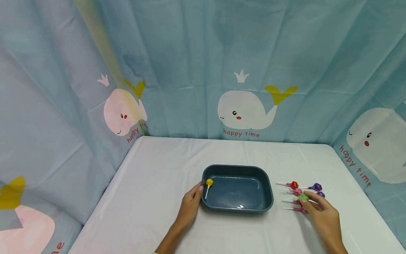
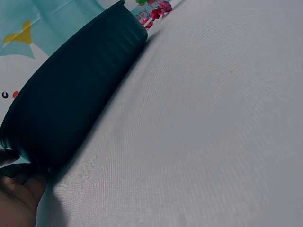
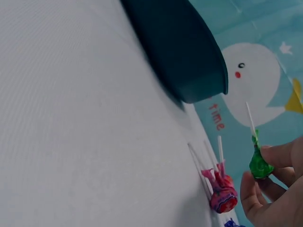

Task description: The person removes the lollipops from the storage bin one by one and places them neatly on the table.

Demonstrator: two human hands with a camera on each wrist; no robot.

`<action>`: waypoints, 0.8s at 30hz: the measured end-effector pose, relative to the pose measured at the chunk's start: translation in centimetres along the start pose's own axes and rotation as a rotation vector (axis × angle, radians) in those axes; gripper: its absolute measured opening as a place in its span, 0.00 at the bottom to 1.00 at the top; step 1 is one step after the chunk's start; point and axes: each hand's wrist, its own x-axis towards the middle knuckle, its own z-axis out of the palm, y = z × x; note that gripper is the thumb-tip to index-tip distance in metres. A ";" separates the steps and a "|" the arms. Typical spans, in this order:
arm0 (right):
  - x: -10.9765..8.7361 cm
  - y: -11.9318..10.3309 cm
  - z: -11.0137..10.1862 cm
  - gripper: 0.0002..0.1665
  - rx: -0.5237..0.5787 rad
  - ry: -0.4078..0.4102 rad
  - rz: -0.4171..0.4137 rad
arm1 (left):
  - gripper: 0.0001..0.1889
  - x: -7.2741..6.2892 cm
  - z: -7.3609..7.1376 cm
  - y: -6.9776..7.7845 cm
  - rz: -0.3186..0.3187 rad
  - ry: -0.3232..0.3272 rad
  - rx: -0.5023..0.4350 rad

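Note:
A dark blue rectangular tray (image 1: pixel 241 192) stands on the table, and a yellow lollipop (image 1: pixel 209 182) lies inside at its left end. My left hand (image 1: pixel 189 205) holds the tray's left end, fingers and thumb at its rim. To the right of the tray, my right hand (image 1: pixel 327 217) pinches a green lollipop (image 3: pixel 260 165) by its wrapped head, its white stick pointing away from the fingers. In the right wrist view this lollipop is raised above the others. Below and beside it lie a red lollipop (image 1: pixel 294 185), pink lollipops (image 1: pixel 297 191) and purple lollipops (image 1: pixel 317 187), partly hidden by the hand.
A white cloth covers the table (image 1: pixel 142 197). Behind and at both sides hangs a light blue curtain (image 1: pixel 177 70) printed with whales. The loose lollipops lie close to the tray's right side, sticks pointing left.

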 end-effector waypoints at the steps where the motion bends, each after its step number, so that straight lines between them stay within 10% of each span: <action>1: 0.1 0.2 -0.1 0.30 0.011 -0.002 0.001 | 0.27 0.0 0.0 0.0 0.000 0.000 -0.001; 24: 2.6 2.8 -3.9 0.29 -0.231 0.124 0.130 | 0.28 0.1 0.0 -0.1 -0.009 0.008 0.001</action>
